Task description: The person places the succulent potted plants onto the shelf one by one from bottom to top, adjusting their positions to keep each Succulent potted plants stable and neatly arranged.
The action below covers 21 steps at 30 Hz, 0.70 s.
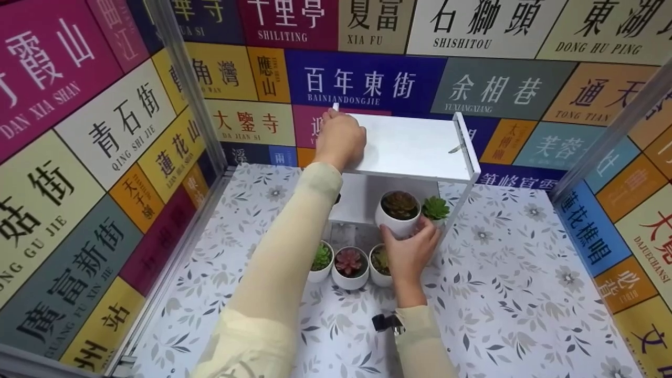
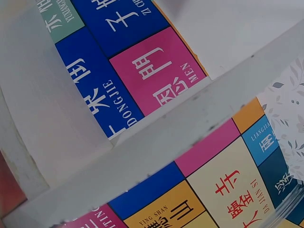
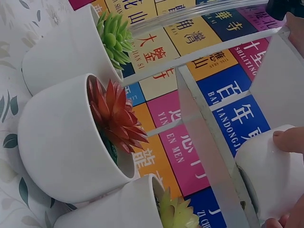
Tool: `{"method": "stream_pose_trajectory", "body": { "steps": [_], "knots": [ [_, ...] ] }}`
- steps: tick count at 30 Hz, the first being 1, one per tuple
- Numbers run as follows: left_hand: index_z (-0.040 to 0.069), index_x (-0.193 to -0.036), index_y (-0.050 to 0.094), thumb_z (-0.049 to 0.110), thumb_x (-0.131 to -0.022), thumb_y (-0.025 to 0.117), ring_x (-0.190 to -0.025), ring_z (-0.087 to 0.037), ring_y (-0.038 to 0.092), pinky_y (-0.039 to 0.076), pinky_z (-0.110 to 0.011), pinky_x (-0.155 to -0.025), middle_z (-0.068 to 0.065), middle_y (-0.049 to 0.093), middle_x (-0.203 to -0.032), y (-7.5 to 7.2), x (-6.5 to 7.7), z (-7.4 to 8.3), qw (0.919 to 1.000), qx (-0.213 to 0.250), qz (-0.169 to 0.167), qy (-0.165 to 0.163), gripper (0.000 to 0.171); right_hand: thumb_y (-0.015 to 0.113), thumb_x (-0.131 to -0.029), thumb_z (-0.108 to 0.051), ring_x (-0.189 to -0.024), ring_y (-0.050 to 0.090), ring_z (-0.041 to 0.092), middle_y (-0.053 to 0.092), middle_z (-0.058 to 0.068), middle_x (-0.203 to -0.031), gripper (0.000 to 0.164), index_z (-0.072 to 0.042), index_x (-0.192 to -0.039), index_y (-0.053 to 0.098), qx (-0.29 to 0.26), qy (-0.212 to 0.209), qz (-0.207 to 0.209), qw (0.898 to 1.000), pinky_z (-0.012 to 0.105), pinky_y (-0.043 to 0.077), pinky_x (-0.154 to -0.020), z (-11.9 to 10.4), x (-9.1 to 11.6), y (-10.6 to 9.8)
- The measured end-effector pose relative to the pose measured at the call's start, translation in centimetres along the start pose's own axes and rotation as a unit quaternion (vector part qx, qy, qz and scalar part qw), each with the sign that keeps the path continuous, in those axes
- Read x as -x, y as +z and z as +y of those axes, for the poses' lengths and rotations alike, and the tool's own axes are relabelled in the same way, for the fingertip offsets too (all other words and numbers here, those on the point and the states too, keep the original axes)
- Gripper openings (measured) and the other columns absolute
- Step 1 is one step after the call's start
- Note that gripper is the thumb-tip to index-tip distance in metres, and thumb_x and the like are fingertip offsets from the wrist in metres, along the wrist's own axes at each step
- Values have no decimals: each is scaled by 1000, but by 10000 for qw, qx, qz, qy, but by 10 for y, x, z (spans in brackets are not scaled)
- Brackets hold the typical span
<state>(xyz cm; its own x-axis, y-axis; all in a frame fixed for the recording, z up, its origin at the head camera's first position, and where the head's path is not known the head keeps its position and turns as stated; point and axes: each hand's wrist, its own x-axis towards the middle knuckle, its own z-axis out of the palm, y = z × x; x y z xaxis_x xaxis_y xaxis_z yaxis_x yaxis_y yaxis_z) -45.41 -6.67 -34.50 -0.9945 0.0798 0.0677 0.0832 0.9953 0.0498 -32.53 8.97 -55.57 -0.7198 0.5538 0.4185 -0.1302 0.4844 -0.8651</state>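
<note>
Right grip (image 1: 412, 249) pinches a white plant pot (image 1: 397, 224) by the lower board of the shelf (image 1: 412, 147); whether it rests there I cannot tell. My left grip (image 1: 340, 139) clasps the shelf's upper left end, three potted plants (image 1: 349, 281) standing in front on the tabletop (image 1: 514, 278).

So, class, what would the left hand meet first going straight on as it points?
Past the white shelf it grips, the left hand would probably meet the blue wall sign, though depth is unclear.

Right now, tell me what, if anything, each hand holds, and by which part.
The right hand holds the potted brown succulent by the sides of its white pot; the left hand grips the white shelf at its upper left end.
</note>
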Motion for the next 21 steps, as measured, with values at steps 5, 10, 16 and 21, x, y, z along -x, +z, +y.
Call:
{"method": "stream_pose_trajectory", "body": {
  "steps": [5,10,16,21],
  "knots": [
    [-21,-156,31,31,-115,26,-157,-54,32,27,-56,-132,-42,30,-164,0,0,2,9982,-522,22,290,67,100,-70,-28,-120,54,42,54,26,-129,80,2,-129,54,-34,31,-28,10000,52,47,-107,2,1,-1],
    [-21,-157,30,32,-115,26,-157,-53,30,26,-56,-132,-41,31,-165,0,1,2,9984,-483,15,294,67,99,-71,-27,-121,53,42,54,26,-129,78,2,-128,55,9,72,18,10000,53,46,-107,2,2,0],
    [-23,-156,27,32,-115,26,-158,-52,31,27,-54,-132,-41,29,-165,-1,0,1,9991,-368,8,187,69,96,-75,-24,-119,53,42,55,27,-127,73,3,-128,54,4,168,-5,9999,53,45,-106,-1,2,0],
    [-21,-158,24,35,-115,26,-160,-49,28,25,-52,-133,-38,27,-167,-2,0,2,10000,-57,-11,24,71,93,-80,-22,-115,54,41,56,26,-122,66,4,-126,53,-139,228,-37,9996,52,46,-104,0,3,0]
  ]
}}
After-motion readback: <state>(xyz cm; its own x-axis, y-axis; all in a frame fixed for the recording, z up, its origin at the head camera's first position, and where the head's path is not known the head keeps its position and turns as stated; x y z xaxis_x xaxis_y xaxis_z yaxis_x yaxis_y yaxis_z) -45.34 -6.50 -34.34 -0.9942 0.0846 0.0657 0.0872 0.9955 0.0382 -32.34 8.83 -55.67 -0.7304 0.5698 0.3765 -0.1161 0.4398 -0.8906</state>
